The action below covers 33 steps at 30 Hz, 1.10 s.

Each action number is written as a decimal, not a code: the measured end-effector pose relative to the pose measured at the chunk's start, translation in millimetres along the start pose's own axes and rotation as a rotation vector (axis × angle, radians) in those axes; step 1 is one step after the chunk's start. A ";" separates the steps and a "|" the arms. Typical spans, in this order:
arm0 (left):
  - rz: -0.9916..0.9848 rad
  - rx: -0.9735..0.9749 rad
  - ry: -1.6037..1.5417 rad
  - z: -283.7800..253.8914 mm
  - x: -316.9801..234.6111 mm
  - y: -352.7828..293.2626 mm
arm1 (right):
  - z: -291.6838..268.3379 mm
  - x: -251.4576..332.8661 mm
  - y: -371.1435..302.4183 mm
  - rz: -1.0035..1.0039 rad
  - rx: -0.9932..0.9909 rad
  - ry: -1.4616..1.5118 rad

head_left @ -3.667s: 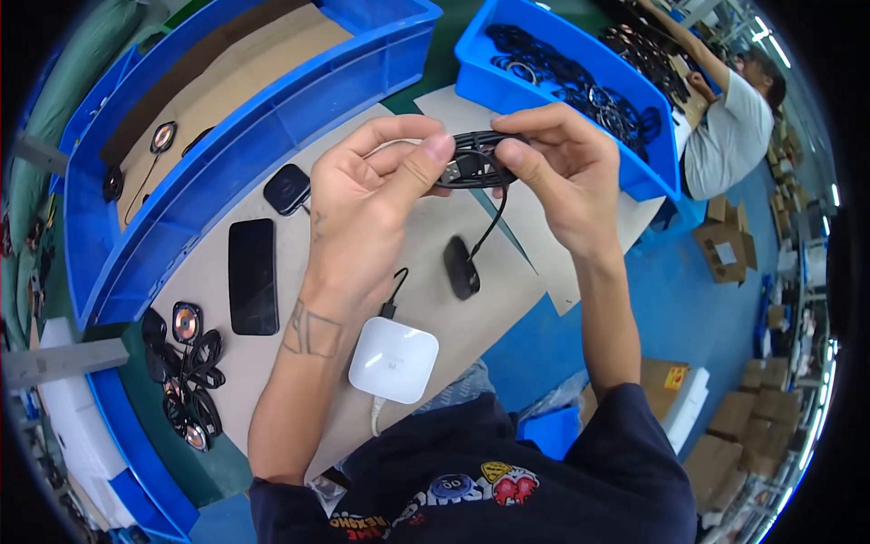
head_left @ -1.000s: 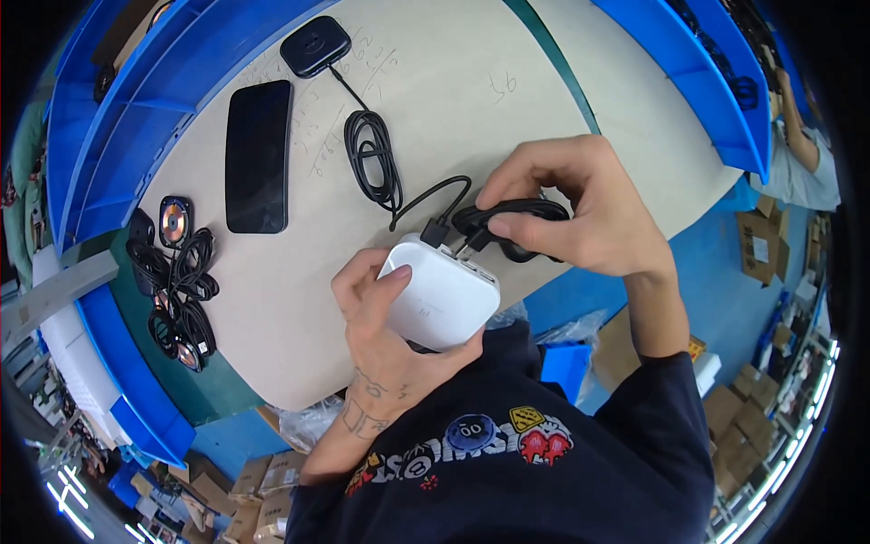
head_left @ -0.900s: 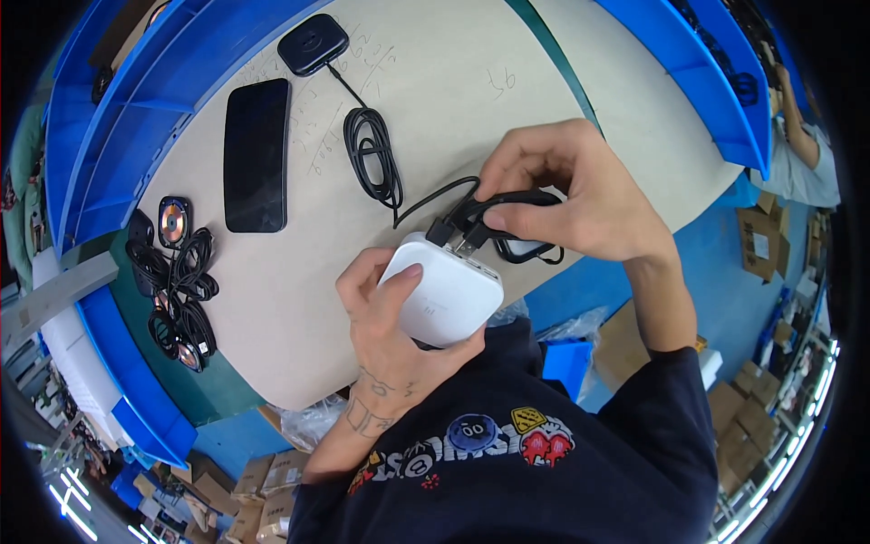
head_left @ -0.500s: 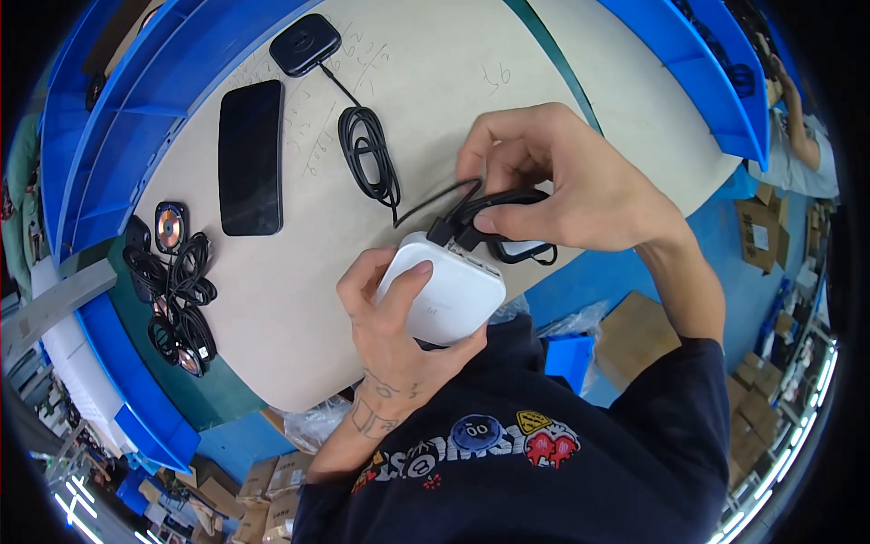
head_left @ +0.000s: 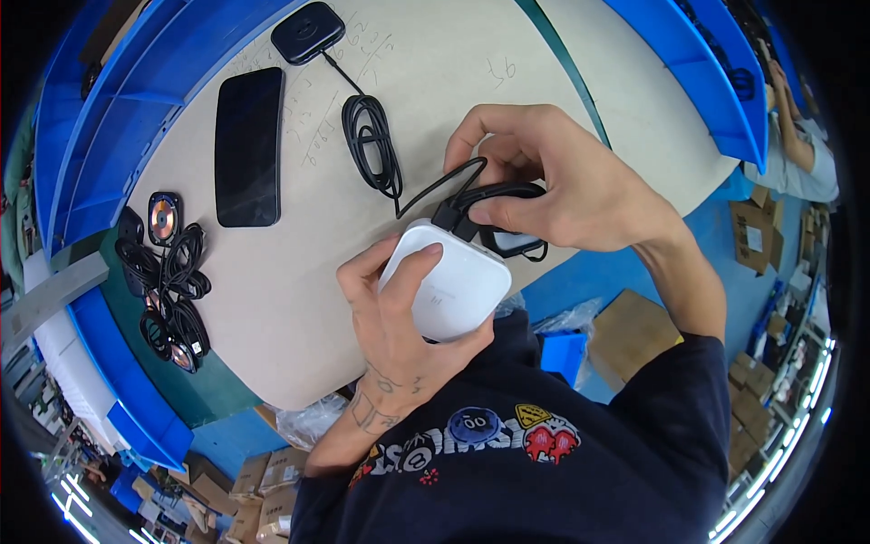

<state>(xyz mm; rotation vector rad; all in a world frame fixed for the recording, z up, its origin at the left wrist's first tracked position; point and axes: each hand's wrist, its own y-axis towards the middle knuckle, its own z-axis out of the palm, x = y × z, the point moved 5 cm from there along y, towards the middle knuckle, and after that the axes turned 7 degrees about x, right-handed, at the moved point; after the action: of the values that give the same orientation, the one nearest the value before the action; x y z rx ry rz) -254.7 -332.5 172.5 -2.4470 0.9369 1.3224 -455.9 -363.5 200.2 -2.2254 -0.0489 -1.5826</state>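
Observation:
My left hand (head_left: 385,313) grips a white square box with rounded corners (head_left: 462,288), thumb on top and fingers around its sides. One black cable plug (head_left: 446,214) sits at the box's far edge, its cord running to a coiled black cable (head_left: 367,145) and a black square charging pad (head_left: 308,33). Beside it a second black plug (head_left: 466,227) meets the same edge, pinched by my right hand (head_left: 566,186). A black cable bundle (head_left: 517,189) also lies in that hand. Below it hangs a dark-rimmed pad with a pale face (head_left: 513,242), partly hidden.
A black phone-like slab (head_left: 249,150) lies on the pale table (head_left: 290,317). Several coiled cables with round copper-faced pads (head_left: 165,218) lie at the left. Blue bins (head_left: 698,82) border the table. Cardboard boxes (head_left: 634,340) stand on the floor; another person (head_left: 802,150) is at far right.
The white box has tilted, so its ports barely show now. The right hand's plug has come closer against the box edge. Things on the table appear shifted slightly up and left.

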 end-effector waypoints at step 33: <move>-0.039 0.048 0.306 -16.7 3.7 8.9 | -56.9 -25.9 -10.2 0.119 -0.522 -1.117</move>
<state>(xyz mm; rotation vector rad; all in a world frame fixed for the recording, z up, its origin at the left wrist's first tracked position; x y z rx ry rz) -247.3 -348.6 180.2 -2.6621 0.9683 0.9173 -518.8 -368.5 195.3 -3.1467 0.1967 -0.1169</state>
